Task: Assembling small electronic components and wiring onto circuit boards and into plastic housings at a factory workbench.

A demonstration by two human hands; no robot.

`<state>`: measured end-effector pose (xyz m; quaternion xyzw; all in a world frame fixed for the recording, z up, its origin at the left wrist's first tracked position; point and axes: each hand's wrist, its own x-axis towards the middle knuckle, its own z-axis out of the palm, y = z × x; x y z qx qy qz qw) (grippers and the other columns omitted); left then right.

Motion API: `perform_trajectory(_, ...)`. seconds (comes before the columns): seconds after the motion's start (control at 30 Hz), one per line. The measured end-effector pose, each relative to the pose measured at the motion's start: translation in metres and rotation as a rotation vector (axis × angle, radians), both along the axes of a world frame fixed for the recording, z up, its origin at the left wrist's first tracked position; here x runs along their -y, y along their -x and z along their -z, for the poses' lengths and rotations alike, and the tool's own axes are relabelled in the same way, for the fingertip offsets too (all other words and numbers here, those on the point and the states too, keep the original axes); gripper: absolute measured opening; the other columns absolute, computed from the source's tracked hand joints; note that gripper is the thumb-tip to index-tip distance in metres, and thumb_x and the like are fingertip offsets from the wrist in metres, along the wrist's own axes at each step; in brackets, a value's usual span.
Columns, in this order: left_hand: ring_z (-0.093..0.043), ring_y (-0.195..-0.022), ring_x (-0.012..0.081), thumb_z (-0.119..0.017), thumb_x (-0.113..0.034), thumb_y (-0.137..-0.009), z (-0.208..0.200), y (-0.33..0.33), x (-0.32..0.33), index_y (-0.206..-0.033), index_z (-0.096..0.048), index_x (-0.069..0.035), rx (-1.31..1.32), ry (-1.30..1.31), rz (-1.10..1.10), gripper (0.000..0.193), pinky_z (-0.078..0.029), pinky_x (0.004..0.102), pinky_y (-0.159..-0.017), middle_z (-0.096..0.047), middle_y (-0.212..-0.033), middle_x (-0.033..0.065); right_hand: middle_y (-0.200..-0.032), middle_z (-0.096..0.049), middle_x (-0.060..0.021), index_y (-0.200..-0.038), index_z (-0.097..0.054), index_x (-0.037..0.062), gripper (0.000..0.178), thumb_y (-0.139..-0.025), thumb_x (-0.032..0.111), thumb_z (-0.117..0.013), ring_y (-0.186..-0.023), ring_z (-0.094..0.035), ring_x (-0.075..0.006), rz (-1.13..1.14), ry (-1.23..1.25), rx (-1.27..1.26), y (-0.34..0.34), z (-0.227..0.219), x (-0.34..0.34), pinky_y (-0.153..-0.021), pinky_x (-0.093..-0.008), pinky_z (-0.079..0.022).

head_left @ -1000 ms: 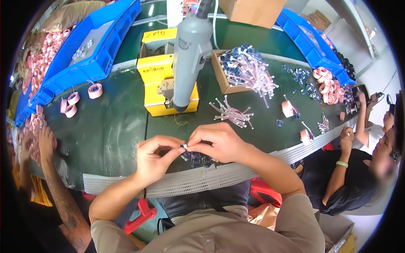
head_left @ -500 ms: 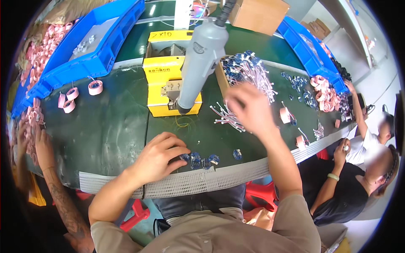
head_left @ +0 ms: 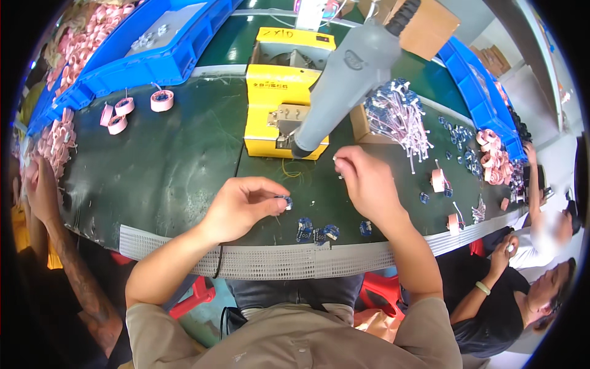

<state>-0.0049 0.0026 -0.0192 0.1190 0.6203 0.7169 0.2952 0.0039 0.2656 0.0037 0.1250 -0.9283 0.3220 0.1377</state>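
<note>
- We see the left hand [head_left: 239,208] above the near middle of a green worktable [head_left: 153,166], thumb and fingers closed in a pinch on a small blue circuit board [head_left: 286,201].
- To its right, the right hand [head_left: 370,187] reaches farther in with its fingers curled together; small white connector tips [head_left: 335,158] show just left of its fingers, and we cannot tell whether it has hold of them.
- Near us, between the two forearms, lie a cluster of blue boards [head_left: 305,229] and, a little right of it, a single blue board [head_left: 365,229], just beyond a pale perforated strip [head_left: 289,261] along the near edge.
- At the far middle we find a yellow machine [head_left: 276,92], with a grey tool [head_left: 353,74] slanting across its right side.
- Right of the tool, a cardboard box [head_left: 361,128] holds a heap of pale leads [head_left: 399,123] and blue parts.
- On the left we count four pink coils [head_left: 162,101] near a blue bin [head_left: 132,77]; a second blue bin [head_left: 485,101] stands far right.
- Co-workers flank us: one's hand [head_left: 42,184] is by pink pieces [head_left: 55,144] at left, while another's wristband [head_left: 483,288] shows at right.
</note>
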Motion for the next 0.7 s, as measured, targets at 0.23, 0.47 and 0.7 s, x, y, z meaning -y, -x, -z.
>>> perform_trajectory(0.23,-0.067,-0.086,0.0109,-0.067,0.001,-0.093,0.004,0.001,-0.003,-0.108,-0.063,0.002,0.043,-0.134,-0.080,0.016,-0.056,0.0257,-0.076,-0.070,-0.098,0.0065,-0.089,-0.066,-0.0134,-0.103,-0.064,0.0026,0.010,-0.093,0.006,-0.063,-0.080,-0.066,-0.0297,-0.298,0.151,0.107,-0.020,-0.009,0.022,-0.072,-0.0371,-0.051)
perform_trajectory(0.47,-0.068,-0.091,0.0136,-0.066,0.004,-0.092,0.007,-0.002,-0.011,-0.116,-0.063,0.005,0.054,-0.159,-0.125,0.025,-0.058,0.0280,-0.083,-0.070,-0.104,0.0110,-0.087,-0.068,-0.0125,-0.105,-0.065,0.0033,0.017,-0.090,0.008,-0.069,-0.076,-0.069,-0.0278,-0.385,0.169,0.166,-0.025,0.001,0.026,-0.067,-0.0357,-0.054)
perform_trajectory(0.7,-0.069,-0.090,0.0138,-0.068,0.004,-0.091,0.013,-0.006,-0.016,-0.111,-0.065,0.005,0.012,-0.111,-0.148,0.021,-0.057,0.0268,-0.084,-0.071,-0.100,0.0098,-0.082,-0.067,-0.0119,-0.097,-0.067,0.0039,0.011,-0.088,0.008,-0.070,-0.069,-0.067,-0.0309,-0.341,0.018,-0.081,-0.023,0.006,0.027,-0.060,-0.0385,-0.053)
